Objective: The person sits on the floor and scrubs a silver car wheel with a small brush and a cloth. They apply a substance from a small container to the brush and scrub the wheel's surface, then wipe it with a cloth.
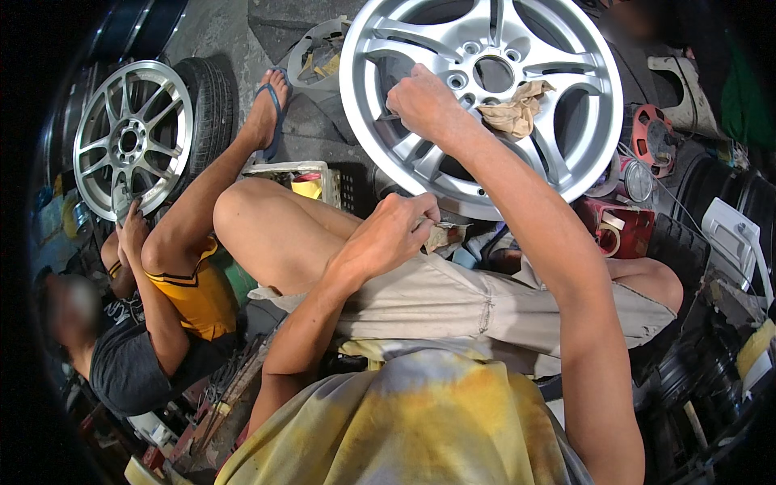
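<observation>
A large silver alloy wheel [597, 153] lies face up in front of my knees. My right hand [428, 101] is closed over its left side, at the gap between two spokes; whatever its fingers hold is hidden. A crumpled tan sheet of paper or cloth [513, 111] rests on the spokes beside the hub, right of that hand. Below the rim, over my lap, my left hand [392, 230] is closed, with its fingers curled together. Beside its fingertips shows a small torn, brownish-grey piece [445, 236]; I cannot tell whether the hand grips it.
At left, a seated co-worker [153, 347] holds a pale tool against another silver wheel [105, 97], with a tyre [208, 97] behind it. A plastic crate [330, 182] and a tub of scraps [317, 56] stand left of my wheel. Right are cans [637, 182] and a red box [618, 226].
</observation>
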Demonstrator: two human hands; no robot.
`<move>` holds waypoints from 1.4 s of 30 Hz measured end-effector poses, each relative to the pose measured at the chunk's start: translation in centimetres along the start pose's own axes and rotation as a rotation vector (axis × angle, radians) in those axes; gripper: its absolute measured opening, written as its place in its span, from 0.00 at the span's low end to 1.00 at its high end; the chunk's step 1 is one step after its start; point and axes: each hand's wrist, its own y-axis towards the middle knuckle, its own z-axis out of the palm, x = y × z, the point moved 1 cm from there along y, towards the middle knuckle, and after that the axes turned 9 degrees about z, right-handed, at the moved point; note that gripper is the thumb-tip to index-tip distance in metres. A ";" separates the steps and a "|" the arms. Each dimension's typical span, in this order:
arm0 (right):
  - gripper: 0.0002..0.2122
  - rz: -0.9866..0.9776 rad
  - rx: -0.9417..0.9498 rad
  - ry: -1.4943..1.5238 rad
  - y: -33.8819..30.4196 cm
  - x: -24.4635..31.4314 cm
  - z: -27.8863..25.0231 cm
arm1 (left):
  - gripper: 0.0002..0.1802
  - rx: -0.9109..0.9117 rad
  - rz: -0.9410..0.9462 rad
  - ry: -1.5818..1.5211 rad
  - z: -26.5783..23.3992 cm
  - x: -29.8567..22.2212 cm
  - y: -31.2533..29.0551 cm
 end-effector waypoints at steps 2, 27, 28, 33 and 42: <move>0.08 -0.010 0.011 -0.003 0.1 0.0 0.0 | 0.09 0.006 -0.014 -0.010 0.0 0.1 0.1; 0.07 -0.019 -0.075 0.023 -0.1 -0.5 1.0 | 0.09 -0.029 0.077 -0.003 0.4 0.6 0.4; 0.07 -0.018 -0.083 0.023 0.0 -0.5 1.1 | 0.08 -0.029 0.080 0.000 0.4 0.7 0.4; 0.07 -0.039 -0.033 0.009 0.2 -0.3 1.0 | 0.08 -0.019 0.055 -0.004 0.5 0.6 0.4; 0.06 -0.026 -0.054 0.075 -0.1 -0.8 0.9 | 0.08 -0.030 0.079 0.015 0.4 0.5 0.3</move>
